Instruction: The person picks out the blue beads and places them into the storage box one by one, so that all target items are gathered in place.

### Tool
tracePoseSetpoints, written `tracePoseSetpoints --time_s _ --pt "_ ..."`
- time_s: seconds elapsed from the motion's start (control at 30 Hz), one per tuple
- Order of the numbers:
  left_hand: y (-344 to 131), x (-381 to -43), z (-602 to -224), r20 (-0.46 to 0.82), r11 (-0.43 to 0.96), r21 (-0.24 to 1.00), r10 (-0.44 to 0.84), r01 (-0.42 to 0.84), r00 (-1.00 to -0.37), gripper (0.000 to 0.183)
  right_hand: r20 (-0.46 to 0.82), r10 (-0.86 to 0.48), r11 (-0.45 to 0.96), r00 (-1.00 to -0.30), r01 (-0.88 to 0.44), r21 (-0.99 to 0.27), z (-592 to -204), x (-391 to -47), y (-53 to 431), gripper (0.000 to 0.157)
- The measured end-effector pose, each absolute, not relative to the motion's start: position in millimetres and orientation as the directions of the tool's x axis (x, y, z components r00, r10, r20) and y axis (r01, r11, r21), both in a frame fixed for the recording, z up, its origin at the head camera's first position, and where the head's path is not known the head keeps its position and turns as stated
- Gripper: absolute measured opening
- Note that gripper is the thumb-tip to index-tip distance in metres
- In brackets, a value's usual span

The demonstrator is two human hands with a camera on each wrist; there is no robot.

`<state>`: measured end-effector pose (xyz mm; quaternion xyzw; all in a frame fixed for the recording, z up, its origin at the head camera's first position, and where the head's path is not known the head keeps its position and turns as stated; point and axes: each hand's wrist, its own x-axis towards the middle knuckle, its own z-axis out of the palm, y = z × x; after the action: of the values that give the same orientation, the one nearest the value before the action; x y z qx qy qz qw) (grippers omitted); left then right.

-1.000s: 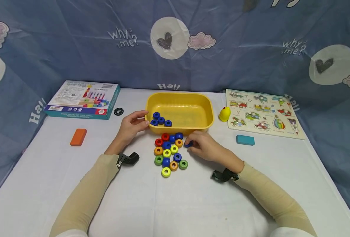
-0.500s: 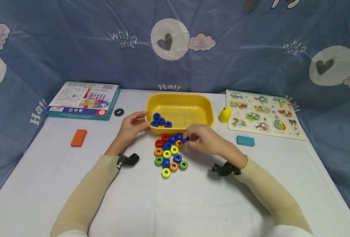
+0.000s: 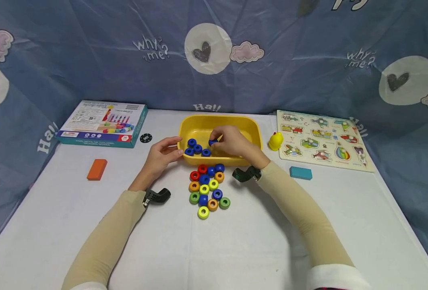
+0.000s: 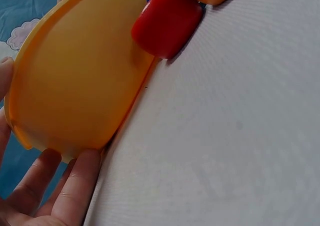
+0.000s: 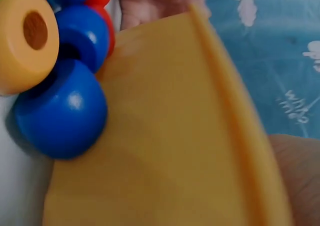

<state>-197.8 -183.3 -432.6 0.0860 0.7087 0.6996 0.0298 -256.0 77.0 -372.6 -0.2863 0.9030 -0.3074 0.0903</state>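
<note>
In the head view, a yellow plastic basin [image 3: 235, 160] stands at the table's far middle. My left hand [image 3: 159, 157] holds its left end; fingertips [image 4: 82, 166] press the outer wall in the left wrist view. My right hand [image 3: 232, 141] is inside the basin and pinches a blue bead [image 3: 212, 142] between thumb and finger. Several blue beads [image 3: 197, 149] lie in the basin's front left corner, just left of that bead. Before the basin spreads a cluster of red, blue, orange, yellow and green beads [image 3: 204, 189]. The basin wall hides most of my right hand in the right wrist view.
A bead game box [image 3: 103, 123] and a black round chip [image 3: 146, 138] are back left, with an orange block [image 3: 97, 169] nearer. Right of the basin sit a yellow rubber duck [image 3: 276, 141], a picture puzzle board [image 3: 322, 141] and a teal block [image 3: 300, 173].
My right hand has picked up a blue bead from the cluster's right side and carried it up and left over the rim into the basin. My left hand stays put.
</note>
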Motion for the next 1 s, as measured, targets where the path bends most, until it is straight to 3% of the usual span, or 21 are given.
tracePoseSetpoints --time_s 0.37,0.67,0.8,1.0 --pt "-182.4 -198.0 -431.2 0.079 0.002 0.997 0.161 0.081 -0.984 0.048 -0.116 -0.588 0.685 -0.801 -0.416 -0.598 -379.5 -267.4 54.7 0.019" --pt "-182.5 -197.9 -430.8 0.057 0.006 0.998 0.157 0.059 -0.986 0.048 -0.133 -0.583 0.675 -0.802 -0.386 -0.629 -380.4 -266.0 56.0 0.023" --pt "-182.1 -198.0 -430.5 0.062 0.007 0.998 0.157 0.064 -0.986 0.047 -0.082 -0.577 0.665 -0.813 -0.409 -0.625 -378.3 -263.2 60.4 0.022" --pt "-183.0 -197.6 -430.3 0.073 0.018 0.997 0.161 0.077 -0.984 0.047 0.103 -0.547 0.582 -0.831 -0.465 -0.667 -365.4 -240.5 79.2 0.019"
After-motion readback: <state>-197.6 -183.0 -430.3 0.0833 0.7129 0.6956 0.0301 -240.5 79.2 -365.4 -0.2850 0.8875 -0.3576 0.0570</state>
